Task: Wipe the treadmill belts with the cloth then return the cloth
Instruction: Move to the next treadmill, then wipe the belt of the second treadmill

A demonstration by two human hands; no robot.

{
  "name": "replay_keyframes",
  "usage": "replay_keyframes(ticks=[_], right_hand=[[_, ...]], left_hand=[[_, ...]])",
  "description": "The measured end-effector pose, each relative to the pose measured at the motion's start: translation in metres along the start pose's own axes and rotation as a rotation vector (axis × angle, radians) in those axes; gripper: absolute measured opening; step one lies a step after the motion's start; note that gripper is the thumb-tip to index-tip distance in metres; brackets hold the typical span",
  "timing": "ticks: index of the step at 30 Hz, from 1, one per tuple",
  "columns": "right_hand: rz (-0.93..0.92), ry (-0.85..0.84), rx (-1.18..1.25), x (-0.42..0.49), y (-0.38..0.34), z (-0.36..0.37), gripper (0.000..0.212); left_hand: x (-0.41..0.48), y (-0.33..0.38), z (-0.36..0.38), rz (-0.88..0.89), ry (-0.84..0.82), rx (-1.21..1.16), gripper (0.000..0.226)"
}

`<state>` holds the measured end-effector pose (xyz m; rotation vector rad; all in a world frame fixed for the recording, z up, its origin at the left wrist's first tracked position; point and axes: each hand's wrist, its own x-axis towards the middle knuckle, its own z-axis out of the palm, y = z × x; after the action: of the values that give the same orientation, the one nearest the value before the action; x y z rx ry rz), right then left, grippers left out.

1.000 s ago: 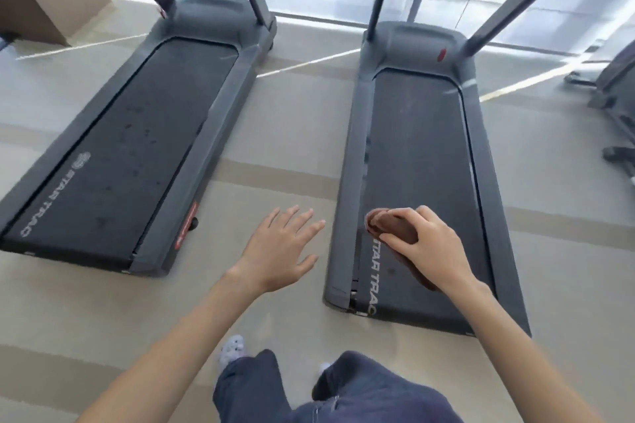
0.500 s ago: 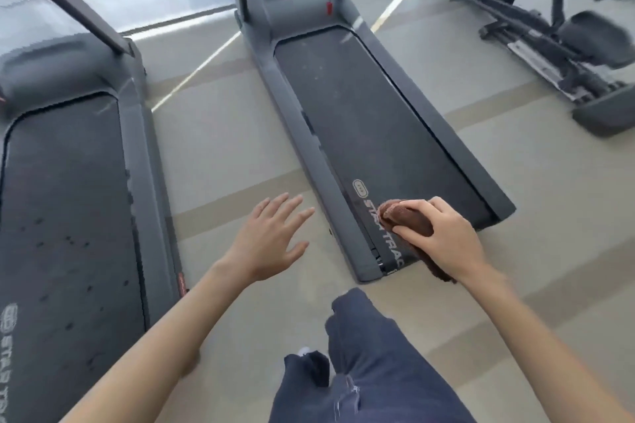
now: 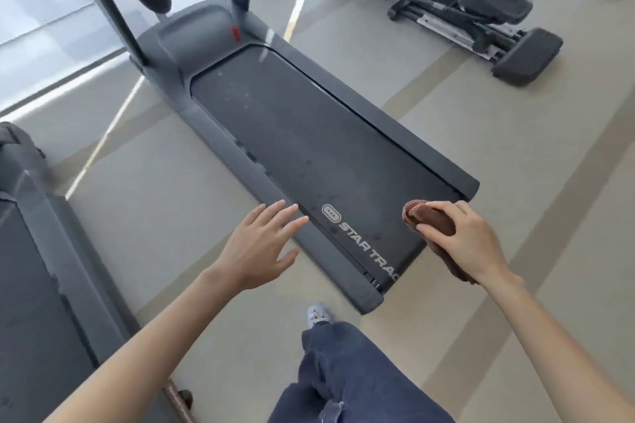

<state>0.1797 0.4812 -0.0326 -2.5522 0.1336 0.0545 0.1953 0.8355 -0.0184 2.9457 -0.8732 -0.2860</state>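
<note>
Cloth slides toward the belt's right rear corner

Since half a second ago the right hand (image 3: 470, 240) has carried the cloth (image 3: 431, 221) across the near end of the treadmill belt (image 3: 309, 134), from beside the printed logo (image 3: 364, 244) to the belt's right edge, close to the rear corner. Its grip is closed over the bunched brown cloth, fingers curled on top and a fold trailing under the wrist past the deck's end. Whether the cloth presses flat on the belt cannot be told under the hand.

On the other side, the left hand (image 3: 261, 247) is open with fingers spread and holds nothing; its fingertips lie over the treadmill's left side rail (image 3: 240, 154), though contact is unclear. Faint spots dot the belt further up. A second treadmill (image 3: 31, 268) lies at the left edge, and an elliptical machine (image 3: 481, 7) stands on the floor (image 3: 515, 154) at upper right. The person's dark trouser leg (image 3: 347, 371) and a pale shoe (image 3: 318, 314) show at the bottom.
</note>
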Motion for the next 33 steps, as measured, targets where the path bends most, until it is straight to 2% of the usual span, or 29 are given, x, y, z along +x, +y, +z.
replay_keyframes(ticks=[6, 18, 21, 24, 26, 30, 33], right_hand=[[0.045, -0.030, -0.068, 0.047, 0.001, 0.012, 0.033], [0.446, 0.040, 0.011, 0.054, 0.033, 0.055, 0.033], [0.546, 0.073, 0.052, 0.056, 0.043, 0.090, 0.034], [0.624, 0.100, 0.089, 0.061, 0.060, 0.138, 0.035], [0.655, 0.102, 0.115, 0.065, 0.075, 0.177, 0.036], [0.686, 0.078, 0.183, 0.074, 0.115, 0.271, 0.040], [0.718, 0.140, 0.196, 0.084, 0.155, 0.347, 0.042]], left_hand=[[0.069, -0.034, 0.007, 0.127, -0.090, 0.012, 0.057], [0.214, -0.061, 0.050, 0.554, -0.243, 0.042, 0.055], [0.235, -0.079, 0.074, 0.673, -0.238, 0.028, 0.053], [0.250, -0.101, 0.121, 0.680, -0.335, 0.080, 0.057], [0.261, -0.114, 0.160, 0.685, -0.393, 0.129, 0.059], [0.284, -0.115, 0.244, 0.716, -0.403, 0.133, 0.059], [0.307, -0.105, 0.316, 0.761, -0.411, 0.166, 0.058]])
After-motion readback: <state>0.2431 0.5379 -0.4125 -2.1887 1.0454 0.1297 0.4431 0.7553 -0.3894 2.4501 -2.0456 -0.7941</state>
